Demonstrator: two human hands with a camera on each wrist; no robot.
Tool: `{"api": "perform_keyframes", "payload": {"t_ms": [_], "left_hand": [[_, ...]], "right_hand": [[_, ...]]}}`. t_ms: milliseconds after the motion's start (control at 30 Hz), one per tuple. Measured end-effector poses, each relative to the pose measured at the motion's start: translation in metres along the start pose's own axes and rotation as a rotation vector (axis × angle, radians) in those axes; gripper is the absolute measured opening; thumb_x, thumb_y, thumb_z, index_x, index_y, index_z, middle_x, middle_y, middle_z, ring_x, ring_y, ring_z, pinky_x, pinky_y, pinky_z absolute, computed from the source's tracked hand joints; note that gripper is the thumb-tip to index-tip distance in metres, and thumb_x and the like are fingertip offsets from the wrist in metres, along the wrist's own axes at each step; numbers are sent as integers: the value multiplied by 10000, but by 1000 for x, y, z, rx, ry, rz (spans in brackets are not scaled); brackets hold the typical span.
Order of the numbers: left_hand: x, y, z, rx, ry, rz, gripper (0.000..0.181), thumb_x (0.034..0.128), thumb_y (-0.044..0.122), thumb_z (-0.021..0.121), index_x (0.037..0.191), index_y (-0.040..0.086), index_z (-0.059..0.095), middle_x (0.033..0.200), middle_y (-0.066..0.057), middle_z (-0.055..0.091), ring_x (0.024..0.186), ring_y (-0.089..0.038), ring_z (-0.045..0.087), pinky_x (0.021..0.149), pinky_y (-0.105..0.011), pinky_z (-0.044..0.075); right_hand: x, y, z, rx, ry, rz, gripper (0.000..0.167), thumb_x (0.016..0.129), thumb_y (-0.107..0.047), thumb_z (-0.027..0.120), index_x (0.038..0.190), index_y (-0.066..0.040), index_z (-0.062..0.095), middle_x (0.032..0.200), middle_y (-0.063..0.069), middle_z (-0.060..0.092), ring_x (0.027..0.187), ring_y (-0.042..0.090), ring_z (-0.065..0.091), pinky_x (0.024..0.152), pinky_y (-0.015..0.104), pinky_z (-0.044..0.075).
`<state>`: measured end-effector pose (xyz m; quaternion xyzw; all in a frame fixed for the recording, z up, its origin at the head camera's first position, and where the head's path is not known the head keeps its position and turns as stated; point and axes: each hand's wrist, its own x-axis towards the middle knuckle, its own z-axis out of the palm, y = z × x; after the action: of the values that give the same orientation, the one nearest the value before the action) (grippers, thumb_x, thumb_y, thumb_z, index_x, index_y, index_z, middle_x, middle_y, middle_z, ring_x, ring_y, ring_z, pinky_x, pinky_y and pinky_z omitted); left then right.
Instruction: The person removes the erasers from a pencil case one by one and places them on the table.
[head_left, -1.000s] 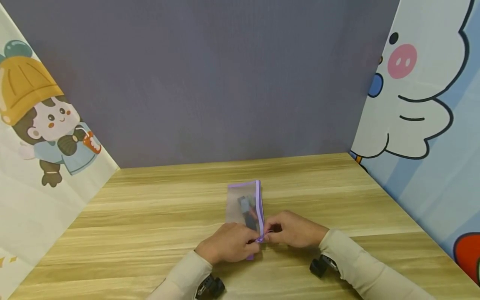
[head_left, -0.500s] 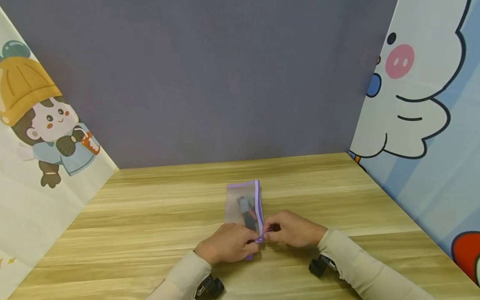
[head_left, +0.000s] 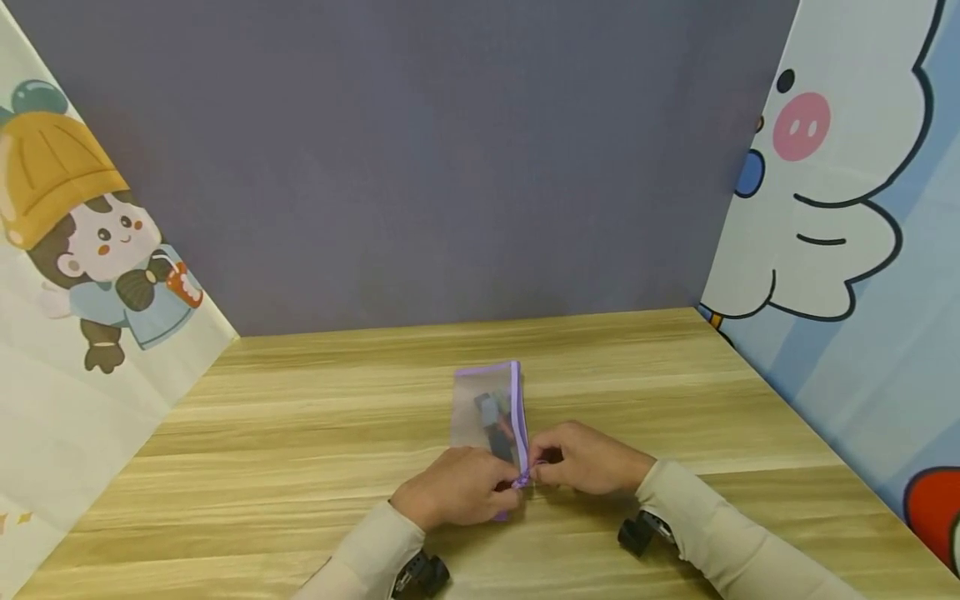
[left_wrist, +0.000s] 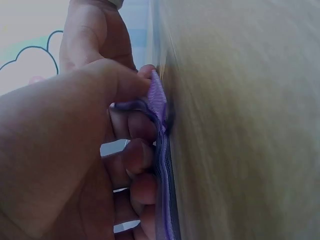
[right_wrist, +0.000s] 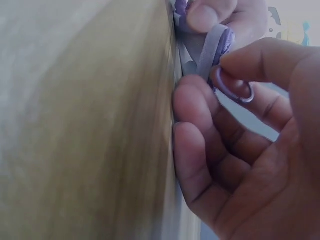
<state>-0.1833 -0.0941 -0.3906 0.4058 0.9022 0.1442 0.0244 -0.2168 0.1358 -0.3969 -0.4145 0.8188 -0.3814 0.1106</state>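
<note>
A translucent zip pouch (head_left: 467, 408) with purple edging lies on the table, its zipper strip (head_left: 517, 408) along the right side. Dark and grey small items (head_left: 492, 421) show dimly through it; their kind is unclear. My left hand (head_left: 457, 485) pinches the pouch's near right corner, where the purple tape (left_wrist: 158, 97) sticks out between thumb and fingers. Close beside it, my right hand (head_left: 588, 458) pinches a purple looped zipper pull (right_wrist: 231, 95) between thumb and index finger. Its other fingers curl against the tabletop. The zipper's slider is mostly hidden by the fingers.
The wood-grain table (head_left: 300, 400) reaches back to a dark grey panel (head_left: 450, 167). Cartoon-printed side walls (head_left: 832, 250) stand left and right. A small black camera (head_left: 637, 533) is strapped at each wrist.
</note>
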Motion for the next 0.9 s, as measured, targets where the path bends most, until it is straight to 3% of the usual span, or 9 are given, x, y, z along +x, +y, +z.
{"api": "perform_keyframes", "payload": {"t_ms": [167,367,633,900], "left_hand": [[2,2,2,92,18,-3,395,963,409,621,632,260,466,498,203,382,435,43,333,430,-169,296],[5,2,2,179,52,31,354,963,404,605,676,261,454,514,201,377,431,38,324,436,-177,294],[5,1,2,95,82,88,262,930,253,602,716,238,451,529,198,374,423,46,313,425,-171,280],[6,-3,7,16,67,58,266,949,233,568,710,233,452,539,182,375,426,41,304,421,-166,286]], "right_hand": [[0,0,0,24,-7,-15,160,879,-66,685,837,-219,696,807,-125,639,750,54,569,678,240,485],[0,0,0,43,-9,-5,146,881,-61,673,846,-199,707,812,-116,646,758,55,574,696,238,486],[-1,1,-1,50,-18,-5,104,909,-97,674,862,-173,726,805,-116,637,728,45,554,666,218,463],[1,0,0,11,-1,-7,176,899,-60,666,842,-220,710,783,-130,624,686,33,537,620,216,459]]}}
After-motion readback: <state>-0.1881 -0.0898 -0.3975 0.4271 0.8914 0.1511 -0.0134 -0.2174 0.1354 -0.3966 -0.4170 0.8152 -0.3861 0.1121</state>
